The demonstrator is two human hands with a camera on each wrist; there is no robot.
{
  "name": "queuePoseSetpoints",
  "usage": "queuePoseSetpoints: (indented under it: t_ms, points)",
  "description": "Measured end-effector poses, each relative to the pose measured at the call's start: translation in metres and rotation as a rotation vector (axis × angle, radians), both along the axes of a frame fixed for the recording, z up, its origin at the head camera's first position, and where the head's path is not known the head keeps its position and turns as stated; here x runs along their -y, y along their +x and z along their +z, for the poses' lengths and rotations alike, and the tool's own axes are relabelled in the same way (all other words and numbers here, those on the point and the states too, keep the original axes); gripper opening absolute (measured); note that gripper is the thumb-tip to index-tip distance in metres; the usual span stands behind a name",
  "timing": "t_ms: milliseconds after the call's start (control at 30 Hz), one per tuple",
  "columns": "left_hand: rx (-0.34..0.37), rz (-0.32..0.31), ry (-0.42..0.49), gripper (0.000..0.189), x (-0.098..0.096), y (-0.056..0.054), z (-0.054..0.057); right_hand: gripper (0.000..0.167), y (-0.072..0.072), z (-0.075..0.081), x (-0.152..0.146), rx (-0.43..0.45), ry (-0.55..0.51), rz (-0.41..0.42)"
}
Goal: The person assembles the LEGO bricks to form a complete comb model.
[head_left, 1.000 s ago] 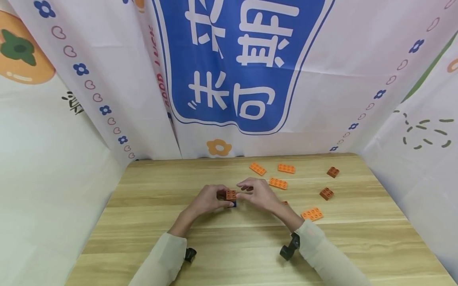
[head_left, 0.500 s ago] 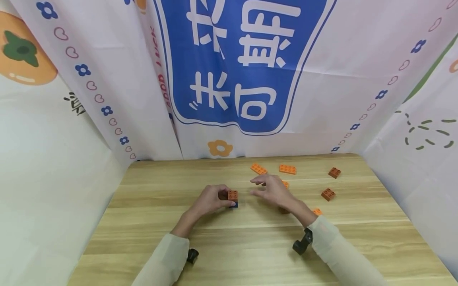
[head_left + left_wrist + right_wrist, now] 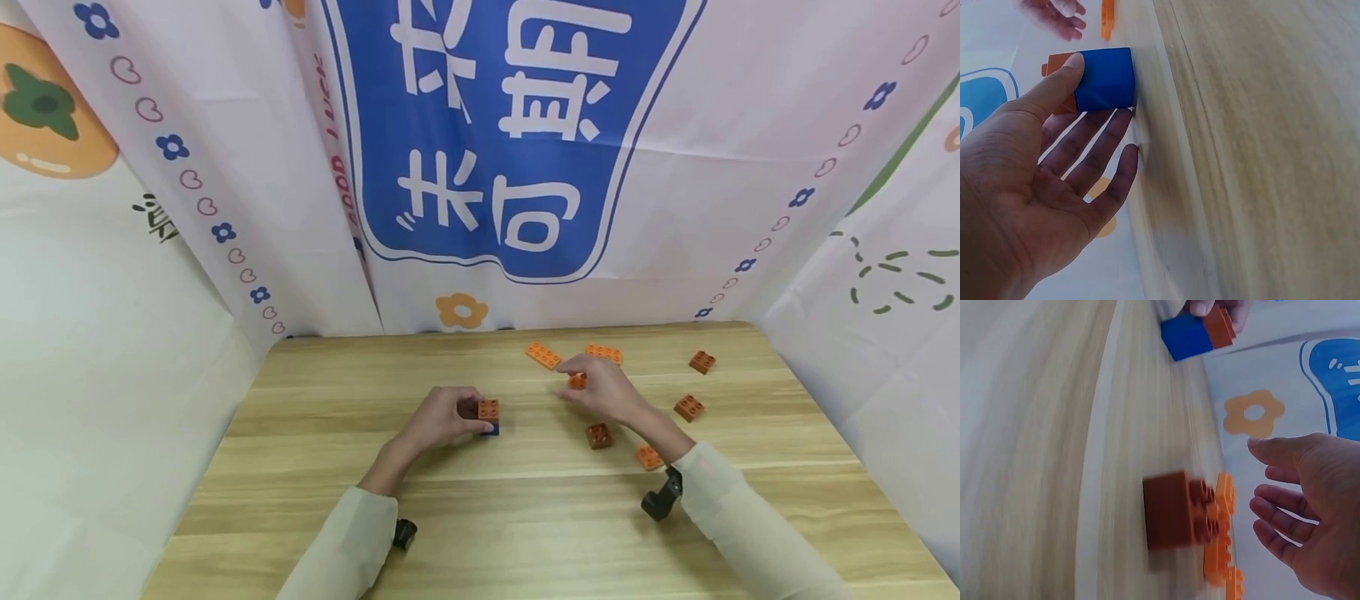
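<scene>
My left hand [image 3: 438,421] pinches a small stack between thumb and fingers: a brown toy building brick [image 3: 488,407] sits on top of a blue toy building brick [image 3: 1107,78]. In the left wrist view the thumb lies across the seam of the two. Over to the right, my right hand [image 3: 609,392] hovers with its fingers apart around an orange toy building brick [image 3: 577,381], mostly hidden below it. The right wrist view shows the right hand [image 3: 1313,512] holding nothing, with a loose brown brick [image 3: 1169,509] nearby.
On the wooden table [image 3: 337,517] lie more bricks: orange ones [image 3: 542,355] at the back, another orange brick [image 3: 650,457] near the right wrist, and brown ones [image 3: 688,407] farther right. A printed cloth [image 3: 675,250] hangs behind the table. Each wrist bears a black camera.
My right hand has moved right, away from the stack, to over an orange brick. A brown brick beneath that arm has come into view. The left hand keeps its grip in place.
</scene>
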State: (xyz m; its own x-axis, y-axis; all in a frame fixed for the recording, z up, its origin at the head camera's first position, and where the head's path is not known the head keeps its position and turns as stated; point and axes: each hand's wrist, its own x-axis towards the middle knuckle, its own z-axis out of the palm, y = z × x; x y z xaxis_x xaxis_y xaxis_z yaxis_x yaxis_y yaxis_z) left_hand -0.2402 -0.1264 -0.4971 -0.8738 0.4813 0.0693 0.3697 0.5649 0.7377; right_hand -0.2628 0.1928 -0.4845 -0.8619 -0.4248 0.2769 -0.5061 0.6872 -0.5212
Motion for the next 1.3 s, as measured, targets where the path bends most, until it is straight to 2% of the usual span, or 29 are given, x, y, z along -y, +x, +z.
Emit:
queuePoseSetpoints:
  t_ms: [667, 1067, 1300]
  points:
    - [0.024, -0.002, -0.019, 0.02, 0.002, -0.001, 0.001, 0.045, -0.021, -0.015, -0.041, -0.013, 0.122, 0.049]
    - [0.034, 0.012, -0.03, 0.02, 0.002, -0.001, 0.001, 0.042, -0.026, -0.021, -0.046, 0.003, 0.175, 0.061]
    - [0.041, 0.013, -0.028, 0.02, 0.002, -0.001, 0.001, 0.038, -0.026, -0.023, -0.045, 0.013, 0.16, 0.058]
